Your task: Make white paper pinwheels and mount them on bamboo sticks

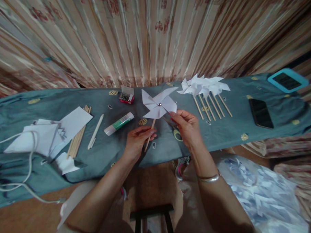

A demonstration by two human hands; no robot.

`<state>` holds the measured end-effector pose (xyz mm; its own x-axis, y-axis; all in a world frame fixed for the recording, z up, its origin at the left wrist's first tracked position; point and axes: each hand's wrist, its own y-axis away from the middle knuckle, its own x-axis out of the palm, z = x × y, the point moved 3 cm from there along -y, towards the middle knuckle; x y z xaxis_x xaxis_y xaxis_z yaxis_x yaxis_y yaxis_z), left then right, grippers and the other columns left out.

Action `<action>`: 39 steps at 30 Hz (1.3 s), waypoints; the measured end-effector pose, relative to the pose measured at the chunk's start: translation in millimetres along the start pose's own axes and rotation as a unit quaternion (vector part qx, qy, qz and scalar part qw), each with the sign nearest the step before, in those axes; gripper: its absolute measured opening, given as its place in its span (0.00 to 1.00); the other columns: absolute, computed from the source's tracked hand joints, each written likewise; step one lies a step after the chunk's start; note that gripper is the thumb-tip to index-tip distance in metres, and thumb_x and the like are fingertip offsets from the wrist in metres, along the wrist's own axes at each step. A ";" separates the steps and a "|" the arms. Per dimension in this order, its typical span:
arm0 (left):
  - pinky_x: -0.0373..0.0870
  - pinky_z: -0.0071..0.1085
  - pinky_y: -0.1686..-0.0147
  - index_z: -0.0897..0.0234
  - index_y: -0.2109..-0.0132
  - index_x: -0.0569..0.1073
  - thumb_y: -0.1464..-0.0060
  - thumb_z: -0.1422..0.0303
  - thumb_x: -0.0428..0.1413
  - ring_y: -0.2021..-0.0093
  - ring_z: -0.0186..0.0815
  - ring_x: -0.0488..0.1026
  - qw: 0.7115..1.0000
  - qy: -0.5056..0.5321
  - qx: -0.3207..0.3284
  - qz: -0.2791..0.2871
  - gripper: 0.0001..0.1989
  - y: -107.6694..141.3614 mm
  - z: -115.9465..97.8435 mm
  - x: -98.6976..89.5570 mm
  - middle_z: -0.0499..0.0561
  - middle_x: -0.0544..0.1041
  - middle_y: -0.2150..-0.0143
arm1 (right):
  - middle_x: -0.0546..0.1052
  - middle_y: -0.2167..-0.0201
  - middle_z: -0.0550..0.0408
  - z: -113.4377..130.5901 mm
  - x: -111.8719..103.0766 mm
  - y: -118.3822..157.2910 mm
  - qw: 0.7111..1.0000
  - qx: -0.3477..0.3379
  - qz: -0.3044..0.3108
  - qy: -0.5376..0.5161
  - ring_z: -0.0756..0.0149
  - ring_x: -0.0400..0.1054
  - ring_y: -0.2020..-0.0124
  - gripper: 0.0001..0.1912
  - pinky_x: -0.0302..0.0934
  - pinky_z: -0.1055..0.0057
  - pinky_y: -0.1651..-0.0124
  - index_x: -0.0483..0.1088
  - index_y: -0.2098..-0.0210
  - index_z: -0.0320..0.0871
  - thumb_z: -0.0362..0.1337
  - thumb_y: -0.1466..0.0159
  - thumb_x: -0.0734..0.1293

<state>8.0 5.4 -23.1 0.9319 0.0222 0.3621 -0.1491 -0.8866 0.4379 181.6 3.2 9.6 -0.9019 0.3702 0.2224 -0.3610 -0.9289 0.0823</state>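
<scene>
A white paper pinwheel (156, 102) with a silver pin at its centre stands upright in front of me on a thin wooden stick (153, 124). The fingers of my left hand (139, 140) are closed round that stick, below the paper blades. With thumb and fingertips, my right hand (185, 124) pinches the pinwheel's lower right blade. Beneath the right hand lies what looks like a pair of scissors (177, 134), partly hidden. Just left of the pinwheel are a green and white glue stick (119, 124) and an open red box of metal pins (127, 95).
Several finished pinwheels (205, 87) lie at the back right, near a black phone (261, 113) and a blue-framed device (288, 80). At left are a white pen (95, 131), wooden sticks (77, 140), paper sheets (42, 137) and a white cable (31, 159). A plastic bag (267, 200) of white paper pieces sits lower right.
</scene>
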 end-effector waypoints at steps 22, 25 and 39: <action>0.73 0.26 0.69 0.68 0.70 0.81 0.75 0.58 0.76 0.73 0.31 0.77 1.000 -0.003 0.008 0.003 0.24 -1.2 0.1 0.3 0.52 0.82 0.71 | 0.72 0.78 0.61 -2.8 1.7 1.4 0.998 0.015 -0.039 -0.040 0.73 0.61 0.75 0.23 0.58 0.74 0.68 0.74 0.78 0.46 0.57 0.59 0.80; 0.73 0.26 0.70 0.67 0.71 0.81 0.75 0.59 0.76 0.73 0.31 0.77 1.000 0.000 0.008 0.002 0.23 -2.1 0.5 -0.1 0.52 0.82 0.71 | 0.71 0.79 0.62 -3.9 2.5 2.5 0.999 0.000 -0.026 -0.022 0.74 0.59 0.76 0.21 0.56 0.74 0.69 0.73 0.79 0.45 0.54 0.55 0.80; 0.73 0.26 0.70 0.68 0.71 0.81 0.76 0.61 0.76 0.74 0.31 0.77 1.000 0.018 0.010 0.000 0.23 -1.6 -1.9 1.0 0.52 0.82 0.71 | 0.66 0.80 0.63 -5.6 18.0 12.2 0.999 0.027 0.040 -0.009 0.74 0.55 0.76 0.24 0.54 0.73 0.69 0.68 0.82 0.44 0.54 0.55 0.79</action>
<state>8.6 7.8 -21.9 0.9193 0.0385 0.3916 -0.1423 -0.8953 0.4221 159.7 -1.5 9.1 -0.9227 0.2950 0.2481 -0.2739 -0.9547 0.1163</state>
